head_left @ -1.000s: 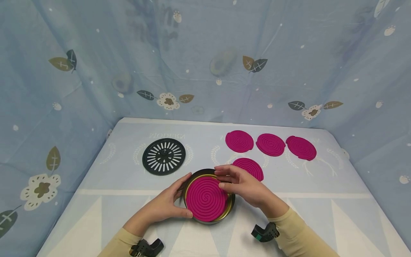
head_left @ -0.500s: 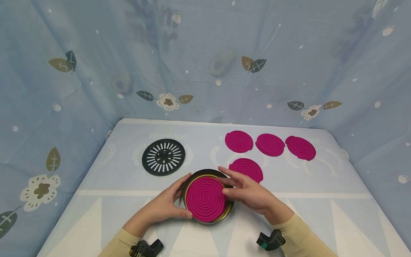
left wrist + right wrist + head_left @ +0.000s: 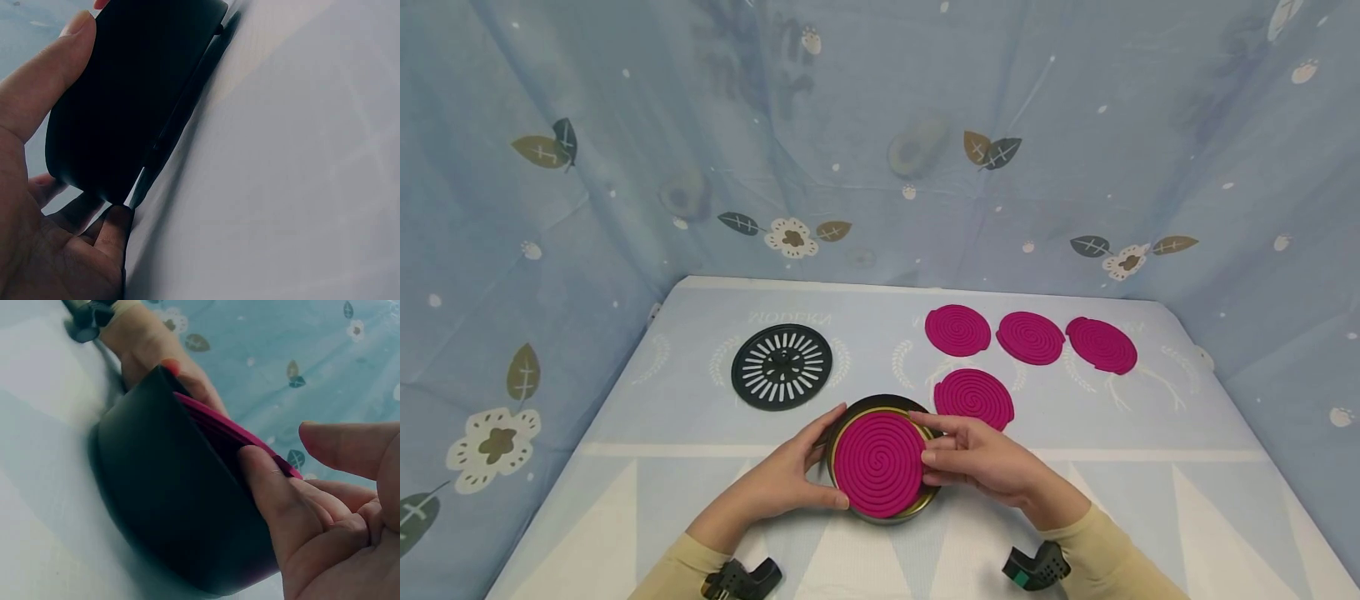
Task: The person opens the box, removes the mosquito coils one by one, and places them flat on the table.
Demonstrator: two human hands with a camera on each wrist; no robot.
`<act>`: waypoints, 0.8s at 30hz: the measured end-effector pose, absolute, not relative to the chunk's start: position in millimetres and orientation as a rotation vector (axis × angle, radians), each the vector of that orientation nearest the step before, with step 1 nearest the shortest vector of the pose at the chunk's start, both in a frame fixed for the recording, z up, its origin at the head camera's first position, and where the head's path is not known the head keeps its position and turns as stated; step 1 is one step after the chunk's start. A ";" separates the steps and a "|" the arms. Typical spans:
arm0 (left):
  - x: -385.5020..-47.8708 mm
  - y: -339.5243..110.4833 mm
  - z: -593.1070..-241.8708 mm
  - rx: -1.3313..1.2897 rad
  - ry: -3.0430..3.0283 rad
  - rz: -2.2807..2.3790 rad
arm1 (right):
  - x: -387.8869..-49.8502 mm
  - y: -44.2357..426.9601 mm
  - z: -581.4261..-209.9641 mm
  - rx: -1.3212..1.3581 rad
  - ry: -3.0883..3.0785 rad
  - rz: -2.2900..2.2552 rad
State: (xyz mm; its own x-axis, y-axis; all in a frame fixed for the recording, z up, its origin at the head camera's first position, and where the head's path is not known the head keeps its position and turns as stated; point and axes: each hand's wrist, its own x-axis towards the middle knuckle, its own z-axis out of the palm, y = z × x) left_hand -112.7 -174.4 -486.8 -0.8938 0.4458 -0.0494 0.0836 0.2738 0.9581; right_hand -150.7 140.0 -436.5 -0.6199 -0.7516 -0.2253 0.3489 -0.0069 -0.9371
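Note:
In the head view a magenta mosquito coil [image 3: 878, 467] lies in the mouth of a round dark tin [image 3: 891, 402] with a gold inner rim. My left hand [image 3: 792, 475] grips the tin's left side, thumb at the near rim and fingers behind. In the left wrist view its fingers curl by the dark wall [image 3: 125, 94]. At the right rim is my right hand [image 3: 981, 458], fingertips at the coil's edge. The right wrist view shows the coil [image 3: 244, 428] tilted above the rim, one finger [image 3: 265, 478] at its underside and the thumb [image 3: 337, 440] apart from it.
Three magenta coils, a left one [image 3: 958, 331], a middle one [image 3: 1031, 338] and a right one [image 3: 1102, 346], lie in a row at the back right. Another coil [image 3: 974, 396] lies just beyond the right hand. A black slotted lid [image 3: 782, 367] lies at the left.
The right hand has shifted a little to the right and nearer, and its index finger has come down to the tin's far right rim. The left hand stays on the tin.

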 end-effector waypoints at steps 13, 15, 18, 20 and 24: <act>-113.0 -175.4 -488.4 0.505 2.200 1.687 | -145.7 127.8 -441.3 -0.342 1.723 -1.714; -112.9 -175.4 -487.9 0.507 2.196 1.690 | -145.2 127.2 -441.4 -0.331 1.731 -1.721; -112.8 -175.3 -487.1 0.508 2.193 1.691 | -144.0 127.2 -441.2 -0.318 1.742 -1.731; -112.8 -175.3 -487.3 0.507 2.195 1.690 | -143.3 127.3 -441.7 -0.306 1.743 -1.742; -112.8 -175.4 -488.2 0.498 2.199 1.688 | -141.2 127.9 -442.3 -0.275 1.728 -1.774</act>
